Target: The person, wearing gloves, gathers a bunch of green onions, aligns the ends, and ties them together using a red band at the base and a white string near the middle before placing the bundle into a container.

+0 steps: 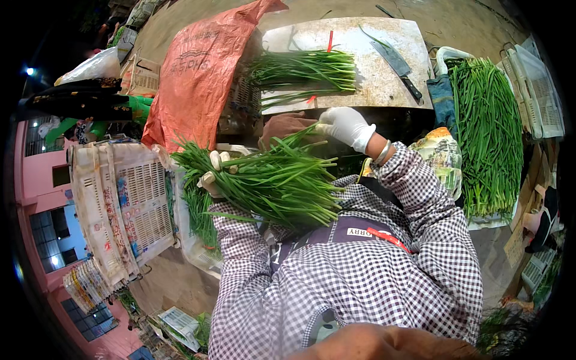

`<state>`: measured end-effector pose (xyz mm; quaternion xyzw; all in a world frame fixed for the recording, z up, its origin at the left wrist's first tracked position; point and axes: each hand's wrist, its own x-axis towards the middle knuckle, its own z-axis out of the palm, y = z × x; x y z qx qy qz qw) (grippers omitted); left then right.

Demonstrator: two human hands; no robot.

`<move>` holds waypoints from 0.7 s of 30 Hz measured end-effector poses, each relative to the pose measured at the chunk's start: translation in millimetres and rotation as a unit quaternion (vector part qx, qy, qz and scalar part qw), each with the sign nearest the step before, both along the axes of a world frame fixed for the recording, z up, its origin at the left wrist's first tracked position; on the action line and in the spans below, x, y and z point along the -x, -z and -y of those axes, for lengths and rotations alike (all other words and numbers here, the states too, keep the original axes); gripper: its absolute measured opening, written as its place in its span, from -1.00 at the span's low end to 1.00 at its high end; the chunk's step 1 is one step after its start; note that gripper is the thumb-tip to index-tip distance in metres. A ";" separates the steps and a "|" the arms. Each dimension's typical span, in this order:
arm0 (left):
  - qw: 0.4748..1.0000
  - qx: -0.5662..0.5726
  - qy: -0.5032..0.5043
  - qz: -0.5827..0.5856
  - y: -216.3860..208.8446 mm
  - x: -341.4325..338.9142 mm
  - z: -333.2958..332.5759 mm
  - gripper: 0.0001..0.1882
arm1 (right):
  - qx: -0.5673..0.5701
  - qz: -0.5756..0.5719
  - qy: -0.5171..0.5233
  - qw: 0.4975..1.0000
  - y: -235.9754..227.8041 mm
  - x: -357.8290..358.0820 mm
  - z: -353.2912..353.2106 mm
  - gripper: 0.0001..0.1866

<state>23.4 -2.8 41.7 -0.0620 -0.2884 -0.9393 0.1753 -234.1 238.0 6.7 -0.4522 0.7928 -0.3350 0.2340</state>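
Note:
A thick bunch of green garlic chives lies across my front, its cut ends toward the right. My left hand, in a white glove, is closed around its leafy side. My right hand, also gloved, is above the bunch's far edge, fingertips pinched on a few chive strands. Beyond, a pile of chives rests on a stained white board, with red strips beside it. A knife with a black handle lies on the board's right side.
An orange-red woven sack stands at the far left of the board. To the right, a crate is packed with chives. Stacked plastic crates stand at left; a lower crate beside me holds more chives.

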 end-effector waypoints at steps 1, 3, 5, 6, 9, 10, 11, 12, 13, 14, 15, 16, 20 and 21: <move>1.000 0.003 0.009 0.003 1.8 -3.1 3.5 -0.75 | -0.059 0.060 0.018 0.996 -6.7 1.4 -0.9 -0.74; 1.000 0.008 0.028 0.006 4.3 -5.9 9.7 -0.74 | 0.003 -0.035 0.100 0.994 6.3 -2.0 -3.3 -0.73; 1.000 -0.002 0.017 0.000 8.0 -3.1 7.9 -0.74 | 0.058 0.001 0.095 0.994 14.5 0.1 -4.3 -0.72; 1.000 -0.004 0.012 -0.003 8.0 -2.8 6.8 -0.75 | 0.086 0.020 0.091 0.992 14.8 -0.5 -3.8 -0.72; 1.000 0.002 0.005 -0.015 10.2 -2.8 8.6 -0.78 | -0.023 0.292 0.070 0.954 14.1 -1.6 0.9 -0.69; 1.000 -0.001 0.007 -0.021 9.6 -2.0 7.4 -0.78 | -0.001 0.200 0.113 0.973 14.6 -3.0 2.1 -0.69; 1.000 -0.003 0.009 -0.027 8.9 -0.9 5.8 -0.79 | 0.021 0.105 0.154 0.982 14.2 -4.6 3.4 -0.69; 1.000 -0.005 0.002 -0.027 6.6 0.9 1.4 -0.78 | 0.121 -0.034 0.132 0.983 17.4 -2.9 4.8 -0.68; 1.000 0.000 0.013 -0.028 5.3 2.1 1.6 -0.77 | 0.237 -0.115 0.079 0.962 19.4 1.2 8.0 -0.62; 0.999 0.004 0.024 -0.029 4.8 4.8 2.7 -0.77 | 0.188 -0.072 0.010 0.979 21.0 4.4 9.7 -0.58; 0.999 0.008 0.037 -0.031 3.1 8.2 3.8 -0.76 | 0.139 -0.028 -0.057 0.988 11.5 5.4 12.7 -0.52; 0.997 0.039 0.060 -0.037 -0.1 12.2 4.3 -0.77 | 0.115 0.059 -0.116 0.985 19.6 4.8 18.9 -0.46; 0.996 0.052 0.056 -0.047 -6.3 19.7 -3.3 -0.80 | 0.003 0.069 -0.223 0.972 9.5 -15.8 29.2 -0.38; 0.994 0.062 0.069 -0.053 -7.2 22.6 -1.9 -0.80 | 0.038 0.087 -0.237 0.967 12.7 -17.8 32.5 -0.41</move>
